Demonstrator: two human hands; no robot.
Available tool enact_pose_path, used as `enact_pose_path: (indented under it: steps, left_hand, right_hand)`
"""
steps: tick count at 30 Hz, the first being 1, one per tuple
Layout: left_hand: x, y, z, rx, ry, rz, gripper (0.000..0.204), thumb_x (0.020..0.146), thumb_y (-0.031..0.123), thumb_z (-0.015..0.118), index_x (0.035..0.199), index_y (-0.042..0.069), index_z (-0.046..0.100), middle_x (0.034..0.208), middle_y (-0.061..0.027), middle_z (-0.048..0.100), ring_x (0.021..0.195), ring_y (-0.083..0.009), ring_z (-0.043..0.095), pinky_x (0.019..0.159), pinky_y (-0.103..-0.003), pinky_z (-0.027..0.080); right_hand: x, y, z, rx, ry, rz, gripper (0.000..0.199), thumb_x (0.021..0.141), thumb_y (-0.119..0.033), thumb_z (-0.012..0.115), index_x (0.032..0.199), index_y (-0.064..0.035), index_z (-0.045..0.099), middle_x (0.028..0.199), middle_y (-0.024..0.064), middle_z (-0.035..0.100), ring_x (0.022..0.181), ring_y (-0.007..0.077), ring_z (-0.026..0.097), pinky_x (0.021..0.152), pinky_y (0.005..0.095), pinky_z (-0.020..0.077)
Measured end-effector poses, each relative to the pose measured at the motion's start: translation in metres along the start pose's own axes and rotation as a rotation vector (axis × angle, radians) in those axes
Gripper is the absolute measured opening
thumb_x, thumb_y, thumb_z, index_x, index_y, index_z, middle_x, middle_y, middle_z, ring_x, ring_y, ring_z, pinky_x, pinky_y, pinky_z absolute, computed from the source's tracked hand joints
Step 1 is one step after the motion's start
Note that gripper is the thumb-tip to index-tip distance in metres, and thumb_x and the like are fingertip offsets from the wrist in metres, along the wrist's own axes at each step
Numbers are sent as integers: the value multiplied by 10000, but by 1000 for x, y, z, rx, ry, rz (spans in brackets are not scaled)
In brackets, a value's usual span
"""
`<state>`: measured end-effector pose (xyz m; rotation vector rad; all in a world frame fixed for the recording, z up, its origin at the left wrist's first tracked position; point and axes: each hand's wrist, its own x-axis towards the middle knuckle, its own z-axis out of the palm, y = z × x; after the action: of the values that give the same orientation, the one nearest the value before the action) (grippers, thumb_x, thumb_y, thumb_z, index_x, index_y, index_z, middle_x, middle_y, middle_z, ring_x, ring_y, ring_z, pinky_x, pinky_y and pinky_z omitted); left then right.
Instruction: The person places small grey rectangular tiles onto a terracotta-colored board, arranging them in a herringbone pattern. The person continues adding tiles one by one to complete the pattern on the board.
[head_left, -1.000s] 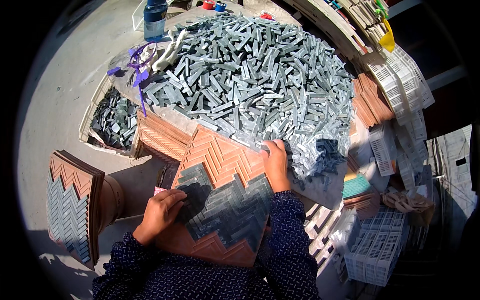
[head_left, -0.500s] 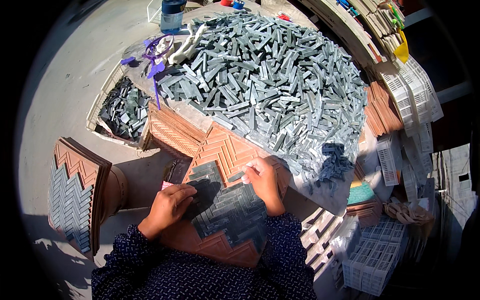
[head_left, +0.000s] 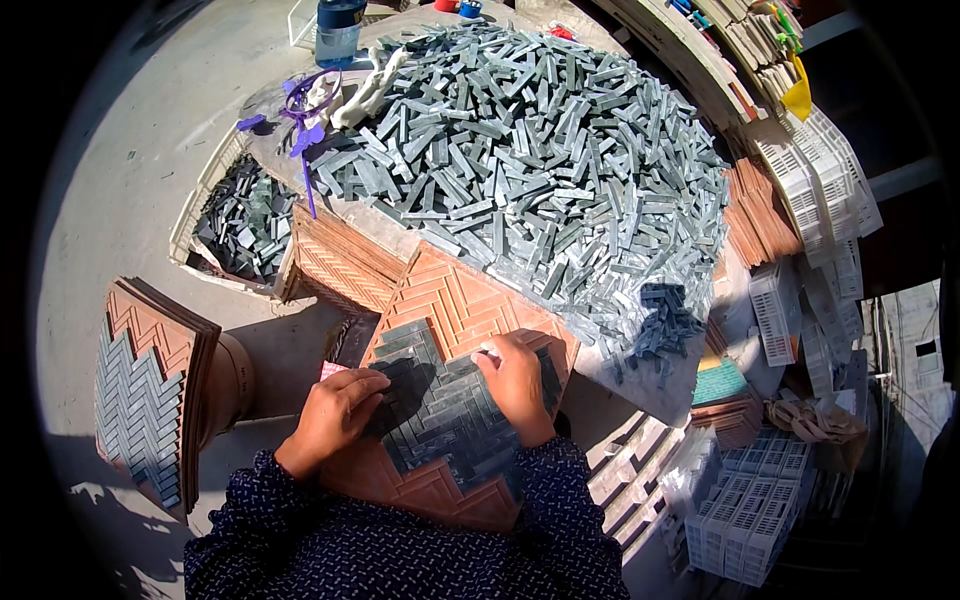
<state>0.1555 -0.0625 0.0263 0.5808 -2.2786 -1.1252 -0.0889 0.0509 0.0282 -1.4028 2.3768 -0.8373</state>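
Right hand (head_left: 515, 385) shifted inward since a second ago, fingers flat pressing grey strip tiles (head_left: 440, 410) into orange herringbone tray (head_left: 455, 300) on bench (head_left: 640, 370); left hand (head_left: 335, 410) flat on tiles, nothing grasped; filling continues

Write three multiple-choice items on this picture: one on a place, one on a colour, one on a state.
1. Where is the big heap of loose grey tile strips?
A. Beyond the herringbone tray
B. Under the person's arms
C. On the stack at far left

2. What colour is the herringbone tray?
A. Bright green
B. Terracotta orange
C. White

3. How full is the tray?
A. Bare
B. Partly laid with grey strips
C. Wholly covered

Answers:
1. A, the heap lies past the tray's far corner.
2. B, its bare grooved part shows orange.
3. B, strips fill the part near the left hand and right hand, both resting flat on them; the far corner is bare.
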Motion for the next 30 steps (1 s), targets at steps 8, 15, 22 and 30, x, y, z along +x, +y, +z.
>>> enact_pose_path:
  steps: [8, 15, 22, 30]
  left_hand:
    - [-2, 2, 3, -13, -50, 13, 231, 780, -2, 669, 1006, 42, 661, 998, -130, 672, 890, -317, 655, 772, -371, 542]
    - [2, 7, 8, -36, -76, 25, 223, 784, 5, 666, 1004, 35, 656, 1000, -128, 669, 899, -316, 650, 783, -374, 538]
    - [-2, 5, 2, -9, -42, -7, 219, 777, 1, 676, 993, 38, 667, 1001, -131, 674, 893, -306, 662, 780, -364, 540]
    - [-1, 6, 6, -38, -59, 12, 237, 782, -10, 659, 1015, 33, 662, 993, -137, 672, 892, -317, 655, 778, -365, 540]
  right_hand:
    - [25, 2, -23, 54, -97, -103, 136, 788, -100, 681, 892, -18, 647, 880, 164, 637, 800, 370, 615, 668, 410, 483]
    - [20, 1, -9, 69, -223, -246, 87, 806, -99, 661, 833, -21, 636, 865, 149, 623, 817, 338, 601, 711, 396, 475]
    - [68, 35, -19, -16, 215, -64, 163, 784, -140, 692, 853, -31, 590, 772, 169, 624, 713, 366, 619, 620, 443, 477]
    - [118, 48, -9, -240, 344, 228, 360, 775, -172, 733, 1034, -35, 524, 799, 193, 663, 777, 391, 653, 670, 479, 509]
